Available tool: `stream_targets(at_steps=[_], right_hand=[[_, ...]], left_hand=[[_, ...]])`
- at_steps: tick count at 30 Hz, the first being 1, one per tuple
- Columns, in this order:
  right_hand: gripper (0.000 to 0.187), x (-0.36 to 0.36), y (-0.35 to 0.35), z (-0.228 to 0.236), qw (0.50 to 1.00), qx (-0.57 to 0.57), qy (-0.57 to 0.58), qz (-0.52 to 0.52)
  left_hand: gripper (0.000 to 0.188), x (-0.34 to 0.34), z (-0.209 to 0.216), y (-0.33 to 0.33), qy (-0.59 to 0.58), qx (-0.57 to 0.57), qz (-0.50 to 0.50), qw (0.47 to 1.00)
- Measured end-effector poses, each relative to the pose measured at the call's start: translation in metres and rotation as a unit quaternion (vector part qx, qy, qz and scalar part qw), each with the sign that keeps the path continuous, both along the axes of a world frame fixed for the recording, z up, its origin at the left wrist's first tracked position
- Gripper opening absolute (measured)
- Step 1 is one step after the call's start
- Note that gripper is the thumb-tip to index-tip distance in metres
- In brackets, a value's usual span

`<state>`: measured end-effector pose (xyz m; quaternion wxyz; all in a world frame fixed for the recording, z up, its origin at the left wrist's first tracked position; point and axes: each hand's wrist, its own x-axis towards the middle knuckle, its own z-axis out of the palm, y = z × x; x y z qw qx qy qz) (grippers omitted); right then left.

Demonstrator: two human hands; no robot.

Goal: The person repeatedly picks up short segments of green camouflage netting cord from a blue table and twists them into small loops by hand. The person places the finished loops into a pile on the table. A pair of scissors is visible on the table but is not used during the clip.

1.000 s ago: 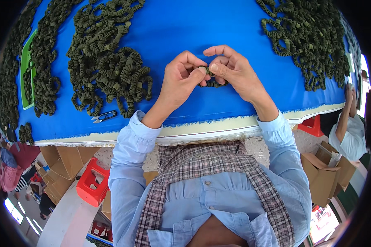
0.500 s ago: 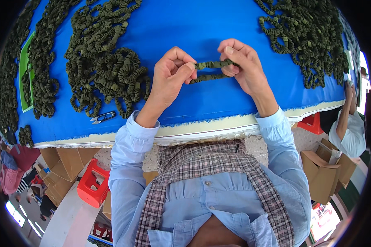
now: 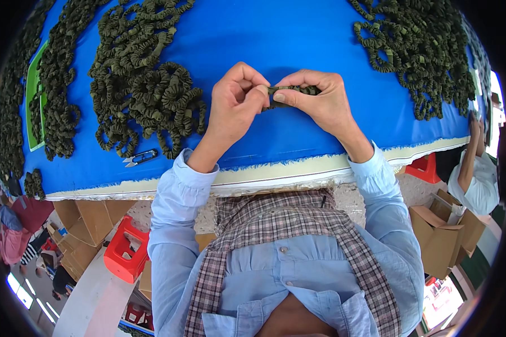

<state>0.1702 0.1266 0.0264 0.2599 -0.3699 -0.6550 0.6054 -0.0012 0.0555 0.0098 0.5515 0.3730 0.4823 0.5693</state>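
Note:
A dark green scrunchie (image 3: 308, 90) is held between my two hands above the blue table cover. My left hand (image 3: 239, 104) pinches its left end between thumb and fingers. Close beside it, my right hand (image 3: 323, 104) grips the scrunchie with thumb and forefinger, the fingertips of both hands nearly meeting. Most of the scrunchie is hidden behind the fingers. To the left of my left hand lies a heap of like scrunchies (image 3: 171, 92), with small thread snips (image 3: 141, 158) at its near edge.
More scrunchies (image 3: 416, 50) are heaped at the far right. A green tray (image 3: 32, 98) stands at the left among others. Below the table edge are a red stool (image 3: 127, 250) and cardboard boxes (image 3: 439, 236). A person (image 3: 478, 174) is at the right edge of the table.
My right hand has moved left along the scrunchie toward my left hand, its thumb now closed against the forefinger. The stretch of scrunchie between the hands is shorter.

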Motion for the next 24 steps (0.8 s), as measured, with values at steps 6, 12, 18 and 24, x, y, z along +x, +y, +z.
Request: stream_targets(at_steps=[6, 12, 18, 24], right_hand=[[0.01, 0.011, 0.011, 0.008, 0.999, -0.035, 0.029, -0.011], [0.016, 0.011, 0.01, 0.004, 0.99, -0.096, 0.099, 0.017], [0.021, 0.006, 0.006, 0.004, 0.995, -0.05, 0.084, 0.024], [0.023, 0.01, 0.01, 0.007, 0.997, -0.039, 0.058, -0.034]], left_hand=[[0.011, -0.01, 0.0, -0.001, -0.09, -0.008, 0.03, 0.995], [0.017, -0.004, 0.004, -0.002, 0.016, -0.003, -0.06, 0.998], [0.017, -0.007, -0.008, -0.002, 0.026, -0.007, -0.06, 0.998], [0.023, -0.003, -0.008, -0.001, -0.047, 0.019, -0.035, 0.998]])
